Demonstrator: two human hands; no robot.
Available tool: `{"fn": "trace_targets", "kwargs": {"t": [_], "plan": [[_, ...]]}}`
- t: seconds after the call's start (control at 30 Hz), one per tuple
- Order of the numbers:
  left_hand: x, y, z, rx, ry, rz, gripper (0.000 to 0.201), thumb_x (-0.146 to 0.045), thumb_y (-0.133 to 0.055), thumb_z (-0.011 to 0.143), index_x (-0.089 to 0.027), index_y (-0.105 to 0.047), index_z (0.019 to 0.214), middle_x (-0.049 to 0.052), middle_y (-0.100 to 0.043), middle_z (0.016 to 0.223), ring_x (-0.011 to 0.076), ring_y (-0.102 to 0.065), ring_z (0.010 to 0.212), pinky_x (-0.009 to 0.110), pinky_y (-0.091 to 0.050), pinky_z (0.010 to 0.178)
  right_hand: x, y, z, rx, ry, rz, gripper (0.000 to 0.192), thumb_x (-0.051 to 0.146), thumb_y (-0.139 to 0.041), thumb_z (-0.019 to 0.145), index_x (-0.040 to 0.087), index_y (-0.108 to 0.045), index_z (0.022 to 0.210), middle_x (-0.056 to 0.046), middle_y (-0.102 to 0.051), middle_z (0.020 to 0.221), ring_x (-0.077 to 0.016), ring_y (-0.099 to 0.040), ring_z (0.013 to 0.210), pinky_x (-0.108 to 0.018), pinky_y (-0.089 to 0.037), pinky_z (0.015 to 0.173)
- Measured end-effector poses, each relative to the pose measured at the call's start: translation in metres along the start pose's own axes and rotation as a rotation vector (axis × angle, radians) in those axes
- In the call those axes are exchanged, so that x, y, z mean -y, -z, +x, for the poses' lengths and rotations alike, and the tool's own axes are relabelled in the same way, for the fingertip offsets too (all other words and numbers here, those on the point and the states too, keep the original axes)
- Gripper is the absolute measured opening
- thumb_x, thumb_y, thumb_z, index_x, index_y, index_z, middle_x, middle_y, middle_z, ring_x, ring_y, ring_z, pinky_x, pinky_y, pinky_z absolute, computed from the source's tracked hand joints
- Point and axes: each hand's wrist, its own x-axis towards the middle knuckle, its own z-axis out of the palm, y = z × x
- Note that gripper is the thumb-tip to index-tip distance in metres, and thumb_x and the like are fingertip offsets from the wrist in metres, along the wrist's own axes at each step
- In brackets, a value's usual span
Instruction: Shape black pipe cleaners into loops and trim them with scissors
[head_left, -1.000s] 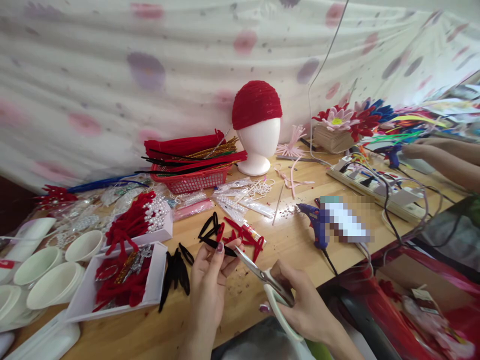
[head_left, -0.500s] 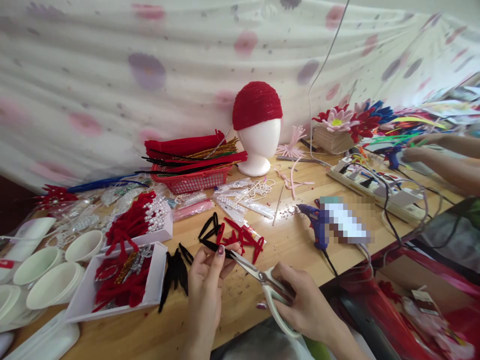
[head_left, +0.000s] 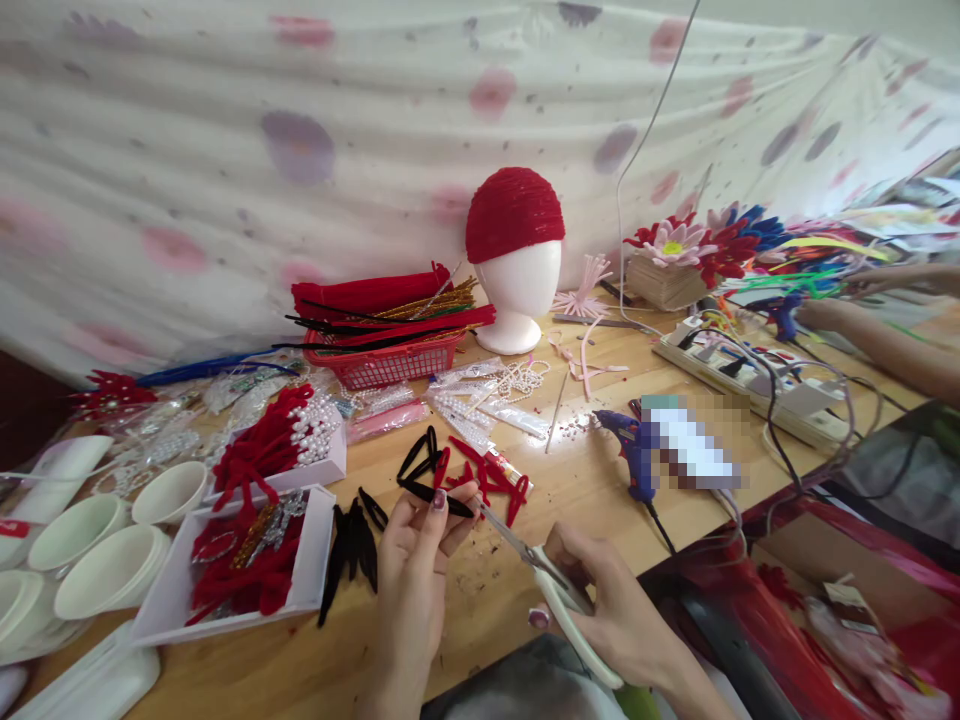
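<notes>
My left hand (head_left: pixel 417 552) pinches a short black pipe-cleaner piece (head_left: pixel 437 495) between thumb and fingers, just above the wooden table (head_left: pixel 570 480). My right hand (head_left: pixel 600 602) grips white-handled scissors (head_left: pixel 551 588), whose metal blades point up-left and end just right of the black piece. Loose black and red pipe-cleaner loops (head_left: pixel 480 470) lie on the table right behind my left hand. More black pieces (head_left: pixel 352 545) lie to its left.
White trays (head_left: pixel 247 560) of red pipe-cleaner parts and several white bowls (head_left: pixel 105 550) sit at left. A red basket (head_left: pixel 382 355), a foam head with a red cap (head_left: pixel 514 255), a blue glue gun (head_left: pixel 637 450) and a power strip (head_left: pixel 757 375) lie behind. Another person's arms (head_left: pixel 885 335) reach in at right.
The scissors drew back slightly to the right, away from the black piece. The other person's hands shifted further right. My left hand barely moved.
</notes>
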Motion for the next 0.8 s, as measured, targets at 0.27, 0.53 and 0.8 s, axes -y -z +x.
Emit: {"fn": "trace_targets", "kwargs": {"t": [0.27,0.53,0.8], "plan": [[0.003,0.001,0.000,0.028,0.032,-0.029,0.027,-0.035,-0.083,0.075,-0.017,-0.066,0.087,0.009,-0.080,0.088,0.0258,-0.076,0.091,0.042,-0.060,0.088,-0.008,-0.008,0.000,0.129,-0.082,0.431,0.058,0.065,-0.081,0.067,0.022,-0.042,0.072,0.010,-0.039,0.061,-0.0059,-0.032,0.049,-0.020,-0.021,0.044],[0.004,-0.006,-0.004,-0.014,0.014,-0.118,0.026,-0.031,-0.087,0.070,-0.017,-0.068,0.080,0.005,-0.079,0.081,0.0186,-0.076,0.080,0.029,-0.062,0.079,-0.022,-0.020,0.000,0.191,-0.089,0.601,0.058,0.064,-0.081,0.068,0.022,-0.043,0.081,0.010,-0.045,0.061,-0.0030,-0.031,0.041,-0.016,-0.026,0.036],[0.006,-0.021,-0.008,-0.192,0.171,-0.370,0.011,-0.007,-0.071,0.082,-0.016,-0.066,0.077,0.006,-0.078,0.073,0.0149,-0.075,0.067,0.024,-0.063,0.066,-0.010,-0.034,0.001,-0.173,0.089,0.067,0.048,0.043,-0.078,0.077,0.024,-0.035,0.072,0.009,-0.036,0.062,-0.0100,-0.032,0.056,-0.022,-0.028,0.050]]}}
